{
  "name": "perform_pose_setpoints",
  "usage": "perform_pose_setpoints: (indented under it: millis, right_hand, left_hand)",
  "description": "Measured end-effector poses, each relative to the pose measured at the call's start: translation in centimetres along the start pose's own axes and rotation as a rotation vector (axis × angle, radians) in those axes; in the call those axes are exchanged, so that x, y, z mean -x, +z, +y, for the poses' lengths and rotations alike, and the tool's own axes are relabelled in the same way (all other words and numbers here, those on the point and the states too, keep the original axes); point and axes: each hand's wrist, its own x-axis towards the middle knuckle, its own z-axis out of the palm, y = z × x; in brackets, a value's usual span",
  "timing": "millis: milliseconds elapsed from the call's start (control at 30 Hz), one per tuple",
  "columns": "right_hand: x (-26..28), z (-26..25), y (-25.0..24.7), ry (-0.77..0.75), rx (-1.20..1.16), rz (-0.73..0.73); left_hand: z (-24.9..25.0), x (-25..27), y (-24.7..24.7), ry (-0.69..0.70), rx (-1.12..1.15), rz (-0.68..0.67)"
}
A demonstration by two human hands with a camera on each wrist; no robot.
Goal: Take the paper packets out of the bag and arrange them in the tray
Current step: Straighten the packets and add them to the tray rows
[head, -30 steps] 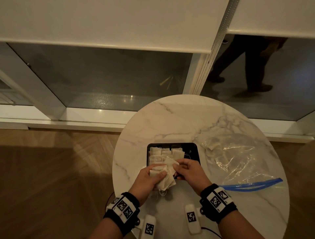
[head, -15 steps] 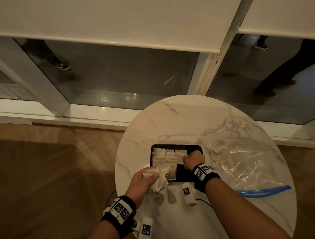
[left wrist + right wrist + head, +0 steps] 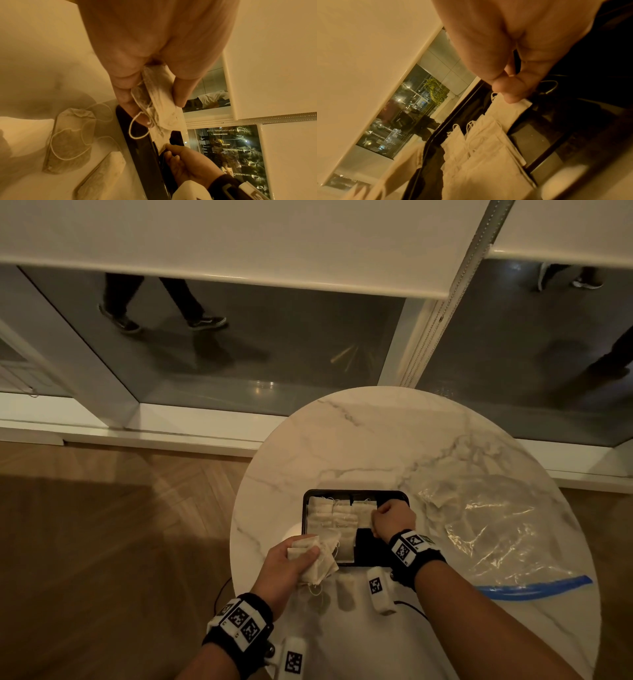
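I see the round marble counter (image 3: pixel 359 440) spreading out beyond both sets of fingers; on it, off to the outer side of my right hand (image 3: pixel 393 520), lies the clear zip bag (image 3: pixel 486 529), crumpled and flat, its blue zip strip (image 3: pixel 534 589) nearest me and well clear of the fingers; whether any packets stay inside it I cannot tell. Just ahead of my left hand (image 3: pixel 286 565) sits the black tray (image 3: pixel 356 493); rows of tea-bag packets (image 3: pixel 337 517) fill the part of it beyond my left fingers, lying flat and overlapping, strings showing at their far ends; the part beneath my right wrist is bare and dark. My right hand is inside the tray, fingers curled, thumb and forefinger pinching the top edge of one packet (image 3: pixel 508 111) that lies at the near-right end of the rows, touching its neighbours; the right wrist view shows that pinch plainly. My left hand hangs at the tray's near-left corner, fingers (image 3: pixel 126 97) and thumb clenched round a small bunch of packets (image 3: pixel 317 559); a loop of white string (image 3: pixel 135 129) dangles below them. In the left wrist view two more tea bags (image 3: pixel 68 142) appear under the hand on the glossy counter, though I cannot tell whether they are real or reflections. Both wrists wear black bands with square printed markers (image 3: pixel 239 619).
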Motion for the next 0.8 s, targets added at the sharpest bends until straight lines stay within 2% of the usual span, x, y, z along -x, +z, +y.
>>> perform_pose_setpoints:
  millis: [233,400,533,600,667,767,800]
  right_hand:
    - [-0.3,0.0,0.2,0.026,0.036,-0.065]
    - [-0.4,0.2,0.2,-0.015,0.017,-0.059]
    - [0.0,1.0,-0.6,-0.019,-0.068,-0.020]
    - [1.4,1.1,-1.4,-0.028,-0.190,-0.002]
    - [3.7,1.0,-2.3,-0.028,-0.337,-0.121]
    - [7.6,0.5,-3.2,-0.052,-0.478,-0.440]
    - [8.4,0.4,-3.3,-0.064,-0.506,-0.494]
  left_hand:
    - [0.0,-0.4,-0.1,0.002,-0.004,-0.002]
    - [0.3,-0.4,-0.1,0.011,-0.013,-0.008]
    - [0.7,-0.2,0.1,0.010,0.001,-0.012]
    - [0.9,-0.2,0.3,0.015,0.014,-0.020]
    - [1.3,-0.1,0.7,0.020,0.031,-0.037]
    - [1.9,0.2,1.6,0.043,0.032,-0.087]
    - [2.0,0.2,2.0,0.049,0.028,-0.103]
